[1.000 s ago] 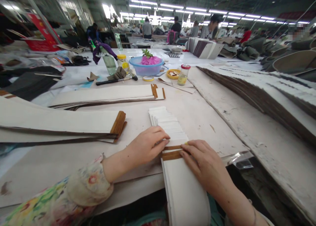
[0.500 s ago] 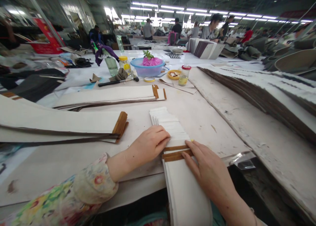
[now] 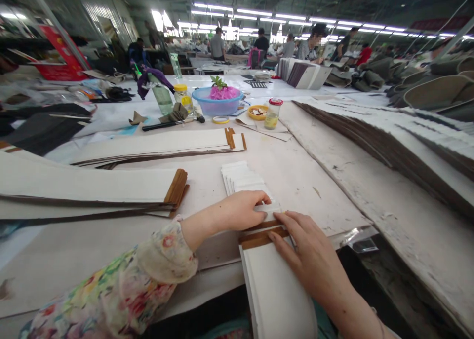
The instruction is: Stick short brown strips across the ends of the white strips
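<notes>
Fanned white strips (image 3: 242,173) with brown folded ends run toward me over the table's front edge, and their near part is a long white stack (image 3: 276,284). Across this stack my left hand (image 3: 246,210) reaches in from the left, its bent index finger and thumb apart above the strips; its other fingers are hidden. My right hand (image 3: 307,245) lies along the stack's right side, fingers stretched out. Its thumb and fingertips rest on the brown bands (image 3: 255,239).
Left of the stack lie two more bundles of white strips, a near bundle (image 3: 111,181) and a farther bundle (image 3: 159,145). Behind are a brush (image 3: 166,124), a blue basin (image 3: 217,104) and a red-lidded jar (image 3: 273,114). Large layered sheets (image 3: 370,136) cover the right side. People stand farther back.
My left hand has moved right across the strips, and its thumb and index finger have parted. My right hand stays on the brown bands. The view has shifted slightly.
</notes>
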### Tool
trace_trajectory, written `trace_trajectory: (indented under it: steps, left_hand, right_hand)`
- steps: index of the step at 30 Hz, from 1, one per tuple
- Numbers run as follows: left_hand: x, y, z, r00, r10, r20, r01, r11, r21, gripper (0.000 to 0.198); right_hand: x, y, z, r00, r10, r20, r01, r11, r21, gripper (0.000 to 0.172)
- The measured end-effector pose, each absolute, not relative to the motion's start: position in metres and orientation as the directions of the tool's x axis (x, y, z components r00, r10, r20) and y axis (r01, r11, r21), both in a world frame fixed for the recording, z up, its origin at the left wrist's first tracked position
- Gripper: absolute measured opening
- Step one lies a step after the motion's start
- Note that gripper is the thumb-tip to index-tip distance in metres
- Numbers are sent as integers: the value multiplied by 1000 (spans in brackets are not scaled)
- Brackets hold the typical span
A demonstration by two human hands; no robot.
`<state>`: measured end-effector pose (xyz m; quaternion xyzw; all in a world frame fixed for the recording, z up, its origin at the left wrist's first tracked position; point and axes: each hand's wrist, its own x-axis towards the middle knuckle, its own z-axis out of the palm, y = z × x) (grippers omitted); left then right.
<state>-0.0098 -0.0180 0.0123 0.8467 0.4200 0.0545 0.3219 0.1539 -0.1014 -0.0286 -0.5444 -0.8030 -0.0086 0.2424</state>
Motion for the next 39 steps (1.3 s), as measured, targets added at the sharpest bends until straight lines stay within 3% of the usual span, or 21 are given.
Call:
trace_trajectory:
  steps: [7, 16, 28, 39]
  left_hand:
    - [-11, -21, 6, 670, 726, -156, 652, -475, 591, 39]
    - [-4, -23, 1, 693, 720, -33, 616, -569, 545, 24]
    - [-3, -34, -1, 775, 627, 79, 556, -736, 386, 17]
    - [2, -41, 11, 821, 570, -21, 554, -787, 271, 9]
  right_hand:
    - [154, -101, -26, -306, 879, 365, 873, 412, -262, 28]
    - [150, -104, -26, -300, 855, 424, 891, 409, -195, 27]
    - [149, -107, -25, -276, 851, 447, 888, 404, -221, 25]
    - [150, -107, -29, -263, 850, 457, 882, 403, -243, 24]
